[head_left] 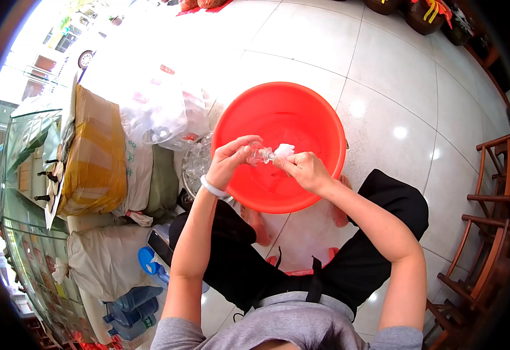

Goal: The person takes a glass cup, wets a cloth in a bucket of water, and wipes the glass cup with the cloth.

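Above a large red plastic basin (319, 116), my left hand (224, 162) is closed around a small clear glass vessel (261, 153), whose narrow end points right. My right hand (308, 170) pinches at that narrow end, with a soft white wad (284, 150) showing just over its fingertips. Whether the wad is a cloth or a sponge, I cannot tell. A thin pale piece runs between the vessel and my right fingers. Left of the basin, partly behind my left forearm, a metal bowl (186, 181) holds several clear glass pieces (199, 160).
Plastic bags (159, 111) and a taped cardboard box (95, 151) stand at the left. Below them lie a white sack (106, 256) and blue water jugs (129, 315). Wooden chairs (494, 175) line the right side. Dark pots (421, 17) stand at the upper right.
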{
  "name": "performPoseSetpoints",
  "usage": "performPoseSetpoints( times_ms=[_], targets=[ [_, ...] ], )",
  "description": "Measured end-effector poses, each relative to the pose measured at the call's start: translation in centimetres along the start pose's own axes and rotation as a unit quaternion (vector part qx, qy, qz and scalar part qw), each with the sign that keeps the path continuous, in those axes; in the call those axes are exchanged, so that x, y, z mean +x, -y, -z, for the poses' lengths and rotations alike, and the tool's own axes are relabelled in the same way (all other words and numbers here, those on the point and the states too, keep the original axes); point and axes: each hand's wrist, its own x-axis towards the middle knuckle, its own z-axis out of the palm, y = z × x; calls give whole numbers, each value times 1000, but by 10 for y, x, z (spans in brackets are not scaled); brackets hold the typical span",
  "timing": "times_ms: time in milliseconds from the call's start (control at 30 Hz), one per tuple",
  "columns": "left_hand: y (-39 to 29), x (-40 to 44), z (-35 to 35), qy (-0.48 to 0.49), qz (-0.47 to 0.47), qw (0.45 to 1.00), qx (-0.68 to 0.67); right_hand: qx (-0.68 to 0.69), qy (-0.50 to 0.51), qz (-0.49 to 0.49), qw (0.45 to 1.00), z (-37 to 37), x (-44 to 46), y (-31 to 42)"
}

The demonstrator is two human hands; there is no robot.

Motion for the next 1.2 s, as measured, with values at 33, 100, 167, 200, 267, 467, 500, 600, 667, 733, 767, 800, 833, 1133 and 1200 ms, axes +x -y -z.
performPoseSetpoints(
  times_ms=[33, 100, 167, 200, 267, 467, 500, 600, 667, 733, 767, 800, 833, 1133, 1200],
  targets=[
    [-2, -2, 1, 0, 0, 1000, -1, 21, -5, 1, 1000, -2, 1, -3],
    [-8, -7, 0, 56, -10, 997, 49, 43, -11, 3, 999, -1, 1, -2],
    [-10, -7, -5, 41, 9, 997, 63, 75, -31, 33, 996, 2, -2, 2],
    [-10, -8, -6, 25, 28, 996, 76, 76, -31, 33, 996, 4, -5, 5],
    [-7, -5, 0, 28, 95, 995, 25, 60, -21, 35, 997, 5, -9, 10],
    [4, 3, 8, 74, 242, 963, -92, -15, -7, 9, 1000, -1, -5, 1],
    [2, 1, -4, 4, 207, 976, -68, -16, -8, 9, 1000, -2, -5, 0],
    [-1, -1, -11, -64, 111, 991, -33, 31, -11, 14, 999, -4, -5, -2],
    [-1, -2, -8, -62, 49, 997, -22, 4, -17, 7, 1000, -4, -3, -2],
    [-2, -5, -5, -5, 41, 999, 1, 14, -25, 12, 1000, -3, -1, -3],
    [-2, -6, -8, -4, 41, 999, 1, 25, -33, 17, 999, -2, 0, -3],
    [-3, -7, -12, -8, 25, 999, 20, 25, -34, 16, 999, -1, -1, -3],
    [-3, -8, -14, -12, 9, 999, 40, 12, -20, 1, 1000, -1, -1, -3],
    [-1, 0, -5, -43, 238, 970, 16, -14, -28, 26, 999, -4, -7, 3],
    [2, 1, -15, -110, 193, 974, 43, -3, -35, 32, 999, -5, -7, 3]
  ],
)
